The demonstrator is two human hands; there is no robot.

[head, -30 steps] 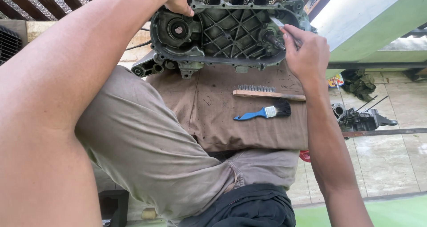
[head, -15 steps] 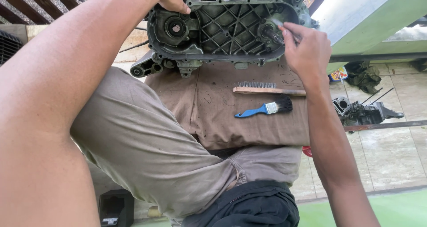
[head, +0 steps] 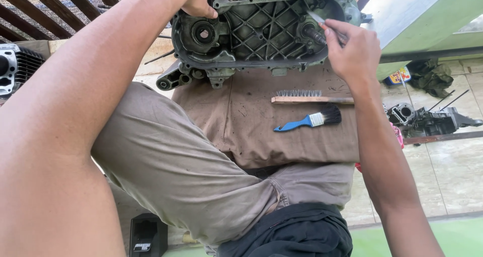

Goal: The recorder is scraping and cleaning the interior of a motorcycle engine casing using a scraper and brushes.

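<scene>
An engine crankcase half (head: 261, 28), grey and ribbed inside, is seen standing on edge at the 12 o'clock side of the view, at the far edge of a brown cloth (head: 241, 121) spread over the person's lap. The left hand (head: 198, 0) is closed over the casing's upper rim at about 11 o'clock, its fingers curled round the edge near the round bearing seat. The right hand (head: 352, 48) is held at about 1 o'clock, its fingers pinched tight round a thin, pale, blade-like tool (head: 318, 18); what kind of tool it is cannot be told. The tool's tip is laid against the casing's inner wall just above the splined shaft (head: 316, 35).

On the cloth, below the casing, a wooden-backed wire brush (head: 307, 98) is laid flat, and just beside it, toward 6 o'clock, a blue-handled paintbrush (head: 309, 120) with dark bristles. Further engine parts (head: 427, 118) are seen on the tiled floor at 3 o'clock.
</scene>
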